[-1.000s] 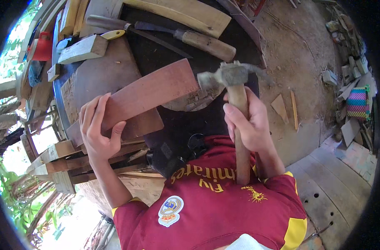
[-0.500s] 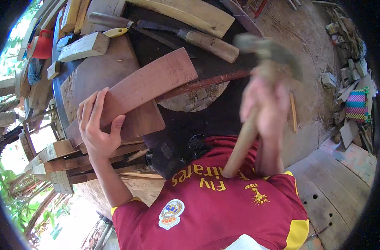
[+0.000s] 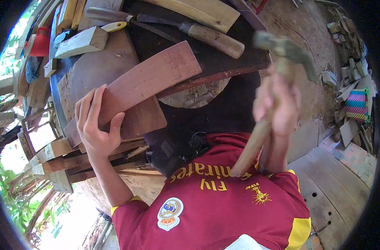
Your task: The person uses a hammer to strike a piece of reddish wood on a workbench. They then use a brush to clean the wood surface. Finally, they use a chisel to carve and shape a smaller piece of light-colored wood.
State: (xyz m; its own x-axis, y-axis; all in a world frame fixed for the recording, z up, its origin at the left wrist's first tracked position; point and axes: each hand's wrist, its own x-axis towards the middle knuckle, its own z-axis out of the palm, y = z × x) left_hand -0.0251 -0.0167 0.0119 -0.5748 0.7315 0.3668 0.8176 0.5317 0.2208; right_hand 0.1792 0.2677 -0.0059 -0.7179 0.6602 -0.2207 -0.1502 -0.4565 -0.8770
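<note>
Red shirt (image 3: 223,208) with yellow trim fills the near foreground; the person is bent over the work.

Right hand (image 3: 279,106) raised, blurred. Fingers closed around the wooden handle of a hammer (image 3: 281,62), gripped near the middle. Metal head up and to the right, above the hand, well apart from the wood. Handle end points down toward the shirt.

Left hand (image 3: 96,125) lies flat on the near end of a reddish plank (image 3: 152,79). Fingers spread and pressed on the top face, thumb along the near edge; not curled shut around it. The plank runs diagonally, up and to the right from the hand. It rests on a second, darker board (image 3: 140,121) and on the round desk (image 3: 85,71), its far end reaching past a dark gap.

Below the left hand: stacked timber offcuts (image 3: 56,162), ends toward the viewer.

Under the plank's far end, a thin dark strip (image 3: 215,77) runs to the right.

Farther out on the desk: a pale wood block (image 3: 79,41) at left, a long blade with a worn wooden grip (image 3: 210,35), a wide pale board (image 3: 202,10) at the far edge.

Far left, a red container (image 3: 40,41). Far right, bare ground with scraps and a bright woven bag (image 3: 356,104). Near right, grey planking (image 3: 335,187).
</note>
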